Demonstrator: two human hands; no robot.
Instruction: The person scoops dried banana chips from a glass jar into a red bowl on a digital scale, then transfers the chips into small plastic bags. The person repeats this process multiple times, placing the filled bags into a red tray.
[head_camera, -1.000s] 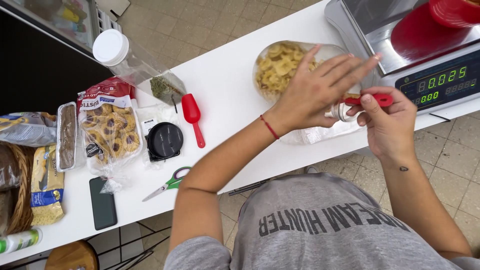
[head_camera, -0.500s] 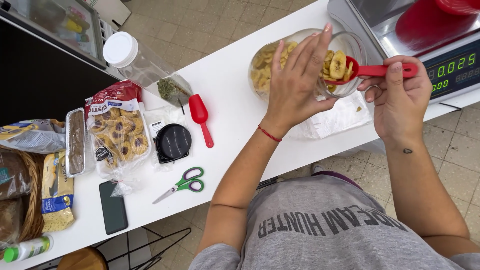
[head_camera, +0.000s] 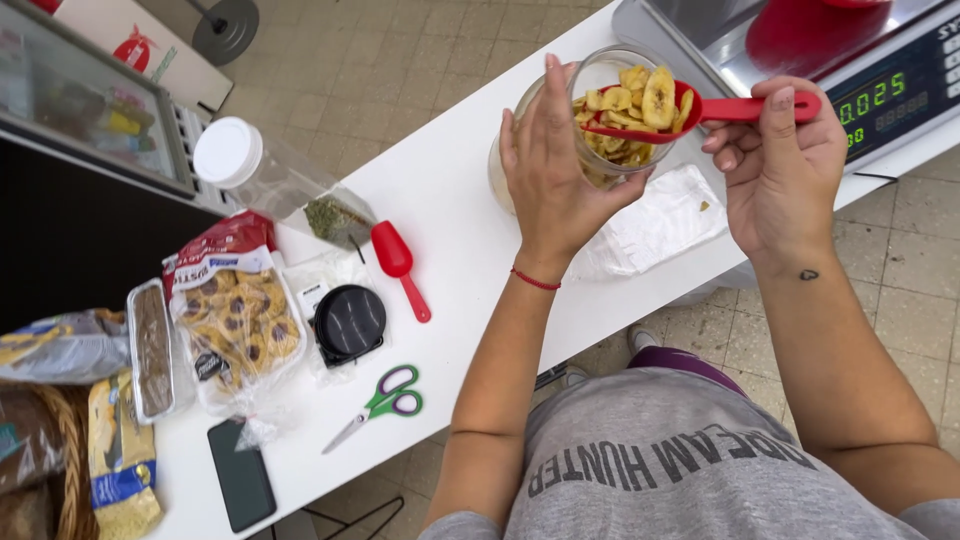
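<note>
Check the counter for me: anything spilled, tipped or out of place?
Mostly fine. One crumb lies on the white paper beside the jar. The white-capped bottle lies on its side. The heaped red scoop sits over the jar; nothing is falling.

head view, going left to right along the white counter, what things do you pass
Black phone → clear bag of round biscuits → green-handled scissors → red plastic scoop lying flat → left hand on the clear jar of banana chips → right hand holding a red spoon → grey digital scale.
</note>
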